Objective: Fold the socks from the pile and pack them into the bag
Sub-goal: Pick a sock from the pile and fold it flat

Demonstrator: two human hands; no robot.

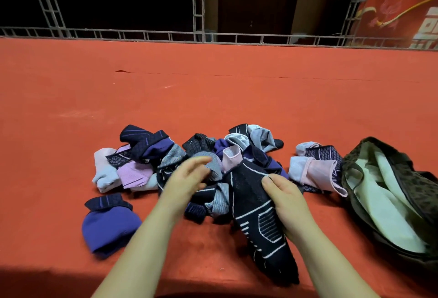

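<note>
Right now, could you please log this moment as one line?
right hand: holds dark sock | left hand: open over pile | bag: open

dim warm light, dark background, motion-blurred left hand [189, 176], wide-angle bending at the edges

The left hand [187, 179] is motion-blurred; at 3 o'clock, the bag [388, 193] runs off the frame's right edge.

No legible txt. Red banner [398, 17], far beyond right hand [288, 199], has big pale characters, cut off at frame edge, unreadable.
</note>
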